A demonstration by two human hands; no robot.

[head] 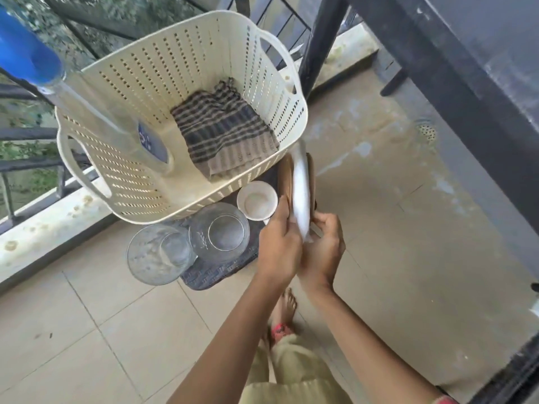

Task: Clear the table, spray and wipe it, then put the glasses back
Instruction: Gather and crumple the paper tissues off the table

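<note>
Two clear glasses [159,253] [219,232] and a small white cup [256,200] stand on a dark woven stool [213,272] in front of a cream perforated basket [122,182]. In the basket lie a checked cloth [223,132] and a clear spray bottle with a blue top [116,123]. My left hand [280,243] and my right hand [322,253] together grip a stack held on edge just right of the cup. The stack is a white plate [301,188] with brown wooden discs [285,177] on both sides.
To the right lies what looks like a glass tabletop [408,205] in a dark frame [455,91], smeared, with the floor and a drain [426,131] showing through it. A balcony railing [35,164] and ledge run along the left. My bare foot [287,306] stands on the tiles.
</note>
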